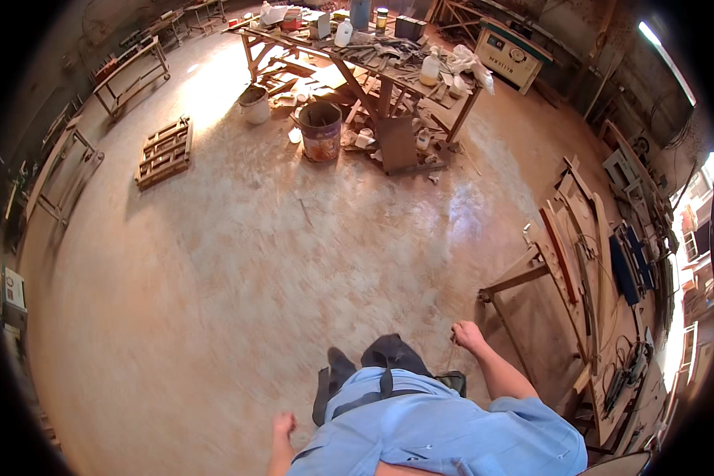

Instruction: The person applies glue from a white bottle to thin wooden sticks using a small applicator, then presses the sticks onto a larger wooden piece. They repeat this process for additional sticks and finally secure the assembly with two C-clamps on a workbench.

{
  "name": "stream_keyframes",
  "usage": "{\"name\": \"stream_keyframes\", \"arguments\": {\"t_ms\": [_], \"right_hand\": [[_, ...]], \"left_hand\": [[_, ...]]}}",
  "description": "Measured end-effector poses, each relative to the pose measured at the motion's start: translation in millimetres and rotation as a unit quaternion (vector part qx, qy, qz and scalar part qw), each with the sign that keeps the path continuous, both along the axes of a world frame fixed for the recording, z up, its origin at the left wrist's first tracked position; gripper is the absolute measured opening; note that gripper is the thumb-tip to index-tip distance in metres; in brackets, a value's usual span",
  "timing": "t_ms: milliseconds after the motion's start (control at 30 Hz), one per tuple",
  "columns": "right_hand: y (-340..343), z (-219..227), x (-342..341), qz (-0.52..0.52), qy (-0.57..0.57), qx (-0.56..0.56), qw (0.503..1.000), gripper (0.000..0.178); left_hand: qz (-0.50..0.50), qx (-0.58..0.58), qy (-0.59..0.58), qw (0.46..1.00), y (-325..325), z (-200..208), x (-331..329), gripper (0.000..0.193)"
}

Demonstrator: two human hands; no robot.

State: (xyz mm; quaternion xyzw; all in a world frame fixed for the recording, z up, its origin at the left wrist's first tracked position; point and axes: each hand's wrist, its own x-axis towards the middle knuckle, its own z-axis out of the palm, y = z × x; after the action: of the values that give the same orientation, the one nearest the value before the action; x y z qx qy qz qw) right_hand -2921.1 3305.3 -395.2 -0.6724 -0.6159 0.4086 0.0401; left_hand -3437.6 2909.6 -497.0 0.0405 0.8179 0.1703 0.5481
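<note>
My right hand (469, 335) hangs out in front of my right hip, its fingers curled in, and no object shows in it. Closest to it is the leg of a wooden workbench (517, 279) on the right, which it does not touch. Low beside my left hip is my left hand (284, 423). Its fingers are curled too, with nothing visible in them; part of them is turned away. Between the hands are my blue shirt (420, 424) and dark trousers (393, 353), above the concrete floor (238, 301).
Ahead stands a cluttered table (373, 59) with bottles and scraps. Below it are a rusty bucket (320, 133), a pale bucket (254, 104) and wood offcuts. A wooden pallet (164, 152) lies left. Long timber pieces (559, 254) cover the right bench; a machine (512, 57) stands far right.
</note>
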Motion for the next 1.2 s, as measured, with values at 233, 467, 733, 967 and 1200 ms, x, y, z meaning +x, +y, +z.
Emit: {"name": "stream_keyframes", "arguments": {"t_ms": [233,467,733,967,1200], "right_hand": [[110,-63,-110,-0.117,0.023,-0.151,0.981,0.032],[347,-57,-282,-0.028,0.036,-0.135,0.990,0.036],[609,19,-465,-0.079,0.086,0.044,0.992,0.030],[720,75,-519,-0.338,0.116,-0.010,0.934,0.025],[888,90,-575,-0.281,0.106,0.128,0.945,0.022]], "left_hand": [[0.108,0.211,0.130,0.963,317,25,-277,0.030],[0.094,0.157,0.071,0.981,498,75,-357,0.024],[-0.170,-0.006,-0.012,0.985,599,3,-419,0.022],[-0.122,0.081,0.033,0.989,872,14,-601,0.019],[-0.201,0.197,0.216,0.935,1144,60,-721,0.038]]}}
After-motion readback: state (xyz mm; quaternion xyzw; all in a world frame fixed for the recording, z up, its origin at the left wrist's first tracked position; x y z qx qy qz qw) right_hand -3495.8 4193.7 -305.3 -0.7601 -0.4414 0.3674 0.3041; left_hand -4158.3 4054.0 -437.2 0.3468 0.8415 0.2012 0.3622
